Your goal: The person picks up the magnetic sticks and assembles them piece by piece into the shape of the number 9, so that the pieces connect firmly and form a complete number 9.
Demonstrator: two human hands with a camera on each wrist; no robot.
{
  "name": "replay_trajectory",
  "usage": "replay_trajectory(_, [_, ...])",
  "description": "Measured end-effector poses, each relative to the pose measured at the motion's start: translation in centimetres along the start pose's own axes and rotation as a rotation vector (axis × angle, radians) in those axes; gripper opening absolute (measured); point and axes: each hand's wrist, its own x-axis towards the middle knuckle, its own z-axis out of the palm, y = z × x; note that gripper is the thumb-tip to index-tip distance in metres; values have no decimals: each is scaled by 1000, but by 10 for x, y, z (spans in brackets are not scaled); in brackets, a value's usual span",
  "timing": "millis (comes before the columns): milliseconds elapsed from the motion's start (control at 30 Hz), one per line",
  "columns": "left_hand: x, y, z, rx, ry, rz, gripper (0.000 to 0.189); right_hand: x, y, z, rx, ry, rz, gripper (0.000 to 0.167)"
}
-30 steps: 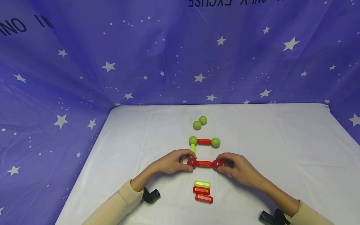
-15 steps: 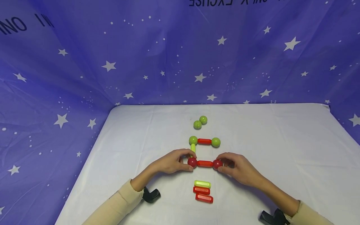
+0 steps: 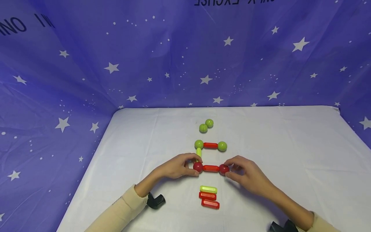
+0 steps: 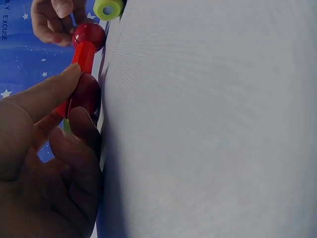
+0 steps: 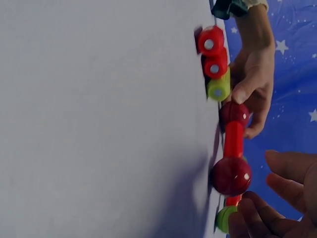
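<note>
A red ball (image 3: pixel 198 167) sits at the near left corner of a ball-and-rod shape on the white cloth. My left hand (image 3: pixel 177 166) pinches it between thumb and fingers. A red rod (image 3: pixel 211 168) runs from it to a second red ball (image 3: pixel 224 169). Around that ball the fingers of my right hand (image 3: pixel 251 175) are parted; the right wrist view shows a gap between thumb and ball. From the left red ball a yellow-green rod (image 3: pixel 198 152), partly behind my left fingers, leads to a green ball (image 3: pixel 199 144). Another red rod (image 3: pixel 210 145) joins that one to a green ball (image 3: pixel 222 146).
Two loose green balls (image 3: pixel 203 128) lie farther back. Nearer the person, a yellow-green rod (image 3: pixel 208 189) and two red rods (image 3: pixel 210 204) lie side by side. A star-patterned blue cloth (image 3: pixel 185 64) hangs behind the white-covered table (image 3: pixel 139 129).
My right hand has loosened from the right red ball and its arm has shifted slightly to the right. The left hand and the ball-and-rod shape stay where they were.
</note>
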Motion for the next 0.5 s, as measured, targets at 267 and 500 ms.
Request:
replay_trajectory(267, [0, -1, 0, -8, -2, -7, 38, -6, -13, 7, 67, -30, -67, 21])
replay_trajectory(500, [1, -1, 0, -4, -2, -9, 38, -9, -19, 20, 137, -170, 13, 19])
